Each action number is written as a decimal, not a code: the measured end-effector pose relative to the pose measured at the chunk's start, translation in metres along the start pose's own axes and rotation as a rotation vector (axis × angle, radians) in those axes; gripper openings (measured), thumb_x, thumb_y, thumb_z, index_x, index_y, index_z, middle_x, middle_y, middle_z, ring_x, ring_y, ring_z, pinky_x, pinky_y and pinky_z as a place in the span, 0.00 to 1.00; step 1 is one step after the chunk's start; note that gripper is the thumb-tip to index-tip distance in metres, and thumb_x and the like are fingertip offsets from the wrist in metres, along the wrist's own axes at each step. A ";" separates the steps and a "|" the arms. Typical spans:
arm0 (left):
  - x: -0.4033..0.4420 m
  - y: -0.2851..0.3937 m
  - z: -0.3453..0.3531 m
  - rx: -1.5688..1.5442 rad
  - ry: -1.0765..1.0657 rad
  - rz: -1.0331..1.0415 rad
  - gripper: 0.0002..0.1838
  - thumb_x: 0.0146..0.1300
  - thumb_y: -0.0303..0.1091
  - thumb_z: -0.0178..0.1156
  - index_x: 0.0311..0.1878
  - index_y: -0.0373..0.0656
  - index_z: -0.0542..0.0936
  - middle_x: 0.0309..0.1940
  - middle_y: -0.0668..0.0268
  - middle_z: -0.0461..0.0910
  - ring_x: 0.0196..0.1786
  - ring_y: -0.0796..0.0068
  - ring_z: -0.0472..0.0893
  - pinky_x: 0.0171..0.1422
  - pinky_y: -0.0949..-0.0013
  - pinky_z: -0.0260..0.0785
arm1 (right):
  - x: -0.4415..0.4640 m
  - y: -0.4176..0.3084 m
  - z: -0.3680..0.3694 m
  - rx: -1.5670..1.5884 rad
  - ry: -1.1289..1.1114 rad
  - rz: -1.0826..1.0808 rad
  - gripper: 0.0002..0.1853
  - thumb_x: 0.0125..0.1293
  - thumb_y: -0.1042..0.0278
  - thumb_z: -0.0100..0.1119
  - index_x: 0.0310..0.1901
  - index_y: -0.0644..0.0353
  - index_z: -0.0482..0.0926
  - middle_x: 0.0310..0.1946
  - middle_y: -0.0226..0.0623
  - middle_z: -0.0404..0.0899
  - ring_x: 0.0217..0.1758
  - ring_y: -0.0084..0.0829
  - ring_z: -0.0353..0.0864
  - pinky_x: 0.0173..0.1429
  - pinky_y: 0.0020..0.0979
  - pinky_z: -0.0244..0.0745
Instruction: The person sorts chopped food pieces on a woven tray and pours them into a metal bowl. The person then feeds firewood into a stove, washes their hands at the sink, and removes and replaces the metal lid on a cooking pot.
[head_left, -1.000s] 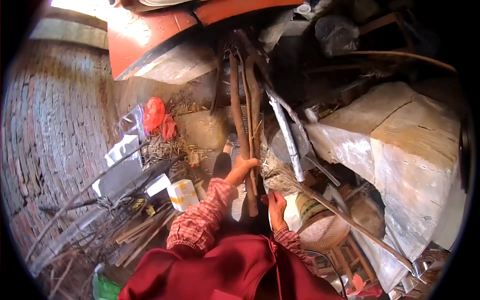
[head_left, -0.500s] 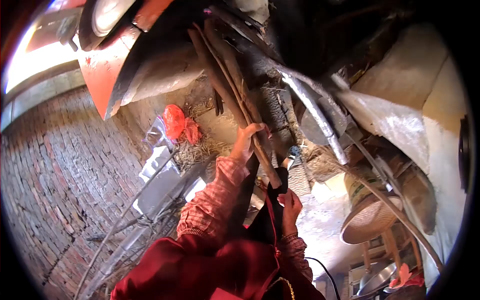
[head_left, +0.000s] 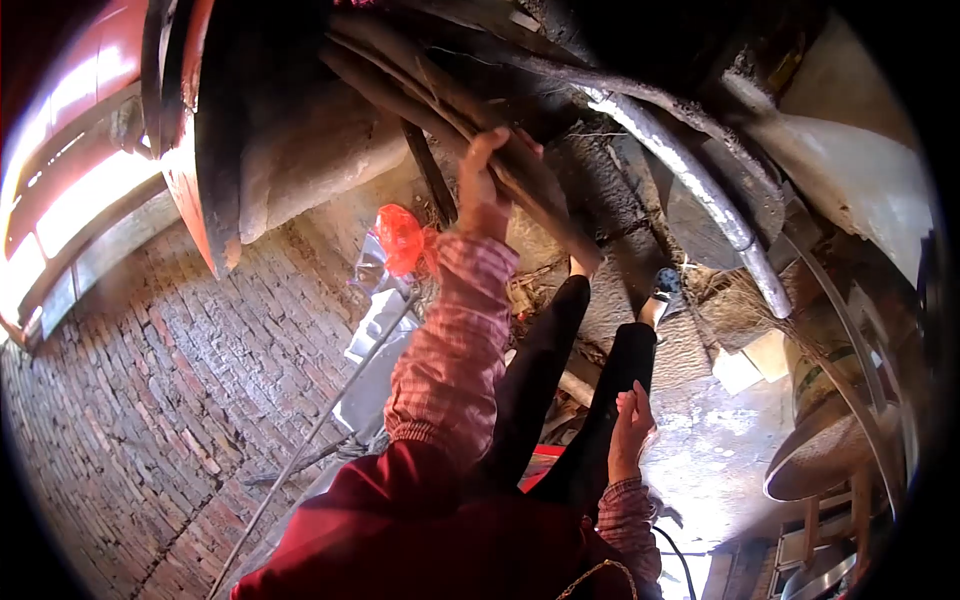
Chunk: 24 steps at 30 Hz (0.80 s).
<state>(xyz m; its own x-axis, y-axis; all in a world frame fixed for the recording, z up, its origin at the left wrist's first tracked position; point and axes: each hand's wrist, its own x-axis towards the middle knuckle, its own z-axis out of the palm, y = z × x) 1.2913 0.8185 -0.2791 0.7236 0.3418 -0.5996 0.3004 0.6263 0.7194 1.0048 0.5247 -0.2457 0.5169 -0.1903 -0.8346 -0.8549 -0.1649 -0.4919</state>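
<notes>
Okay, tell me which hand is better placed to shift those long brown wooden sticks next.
Left, I'd say: the left hand is already gripping the sticks, nearer their lower end, while the right hand is apart from them, lower down and with nothing visibly held.

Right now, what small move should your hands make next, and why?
Perhaps bring the right hand up to steady the sticks: the left hand alone grips them, well short of their far ends, while the right hand, seemingly empty, is low beside the leg.
</notes>
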 end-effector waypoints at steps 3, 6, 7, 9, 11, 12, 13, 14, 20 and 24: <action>0.029 0.017 -0.011 0.054 -0.046 0.009 0.16 0.50 0.40 0.57 0.31 0.32 0.76 0.26 0.55 0.78 0.31 0.61 0.78 0.40 0.63 0.74 | 0.002 0.012 0.010 -0.165 -0.020 -0.096 0.16 0.69 0.65 0.51 0.53 0.67 0.74 0.37 0.43 0.81 0.39 0.32 0.81 0.43 0.30 0.76; 0.052 0.034 -0.017 0.057 -0.026 0.018 0.15 0.49 0.40 0.59 0.30 0.34 0.75 0.26 0.55 0.78 0.32 0.60 0.78 0.43 0.63 0.74 | 0.003 0.007 0.015 -0.412 -0.041 -0.227 0.15 0.67 0.67 0.52 0.51 0.67 0.75 0.36 0.45 0.81 0.37 0.32 0.82 0.40 0.30 0.77; 0.057 0.035 -0.016 0.081 -0.010 0.044 0.15 0.49 0.40 0.59 0.30 0.34 0.75 0.26 0.55 0.78 0.32 0.60 0.78 0.44 0.62 0.74 | 0.005 0.011 0.015 -0.425 -0.037 -0.249 0.15 0.67 0.68 0.53 0.51 0.67 0.75 0.36 0.46 0.81 0.36 0.33 0.82 0.39 0.30 0.77; 0.066 0.032 -0.017 0.101 -0.024 0.075 0.15 0.47 0.38 0.62 0.32 0.35 0.76 0.27 0.55 0.78 0.34 0.60 0.78 0.45 0.61 0.73 | 0.007 0.011 0.019 -0.382 -0.034 -0.233 0.14 0.67 0.70 0.53 0.51 0.68 0.75 0.37 0.47 0.81 0.36 0.33 0.82 0.40 0.30 0.77; 0.069 0.029 -0.019 0.110 -0.046 0.055 0.14 0.50 0.37 0.60 0.34 0.35 0.76 0.29 0.55 0.79 0.35 0.59 0.79 0.47 0.58 0.72 | 0.006 -0.004 0.017 -0.267 -0.043 -0.194 0.14 0.67 0.70 0.53 0.51 0.68 0.75 0.37 0.48 0.81 0.36 0.33 0.82 0.41 0.29 0.77; 0.070 0.027 -0.020 0.114 -0.057 0.046 0.14 0.51 0.37 0.59 0.36 0.35 0.77 0.30 0.55 0.79 0.36 0.58 0.79 0.47 0.57 0.72 | 0.005 -0.012 0.016 -0.210 -0.046 -0.175 0.14 0.67 0.70 0.53 0.51 0.68 0.74 0.37 0.48 0.81 0.36 0.33 0.82 0.41 0.29 0.77; 0.071 0.026 -0.020 0.087 -0.065 0.050 0.14 0.51 0.37 0.60 0.36 0.35 0.77 0.31 0.55 0.79 0.36 0.58 0.79 0.48 0.57 0.72 | 0.007 -0.008 0.017 -0.241 -0.045 -0.154 0.14 0.67 0.71 0.53 0.51 0.68 0.74 0.37 0.47 0.81 0.37 0.32 0.82 0.42 0.28 0.77; 0.072 0.025 -0.021 0.061 -0.072 0.056 0.14 0.51 0.37 0.60 0.36 0.35 0.77 0.31 0.56 0.79 0.37 0.58 0.79 0.48 0.57 0.72 | 0.009 0.000 0.017 -0.271 -0.044 -0.135 0.15 0.67 0.71 0.53 0.51 0.69 0.74 0.37 0.47 0.81 0.37 0.31 0.82 0.43 0.28 0.76; 0.072 0.020 -0.014 0.014 -0.061 0.051 0.16 0.48 0.38 0.60 0.35 0.34 0.75 0.30 0.57 0.78 0.36 0.60 0.77 0.48 0.59 0.71 | 0.011 0.015 0.019 -0.229 -0.045 -0.114 0.15 0.68 0.71 0.52 0.53 0.69 0.73 0.34 0.41 0.79 0.40 0.26 0.79 0.46 0.25 0.75; 0.072 0.022 -0.014 -0.056 -0.114 0.062 0.18 0.48 0.39 0.60 0.39 0.37 0.75 0.31 0.58 0.77 0.37 0.60 0.77 0.50 0.58 0.69 | 0.015 0.017 0.021 -0.237 -0.047 -0.135 0.15 0.67 0.70 0.53 0.53 0.68 0.73 0.34 0.41 0.80 0.39 0.27 0.80 0.45 0.25 0.76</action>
<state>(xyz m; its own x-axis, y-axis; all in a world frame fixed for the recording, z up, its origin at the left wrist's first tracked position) 1.3415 0.8671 -0.3112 0.8068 0.3012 -0.5083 0.2197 0.6457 0.7313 0.9972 0.5389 -0.2718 0.6179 -0.1074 -0.7789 -0.7417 -0.4085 -0.5320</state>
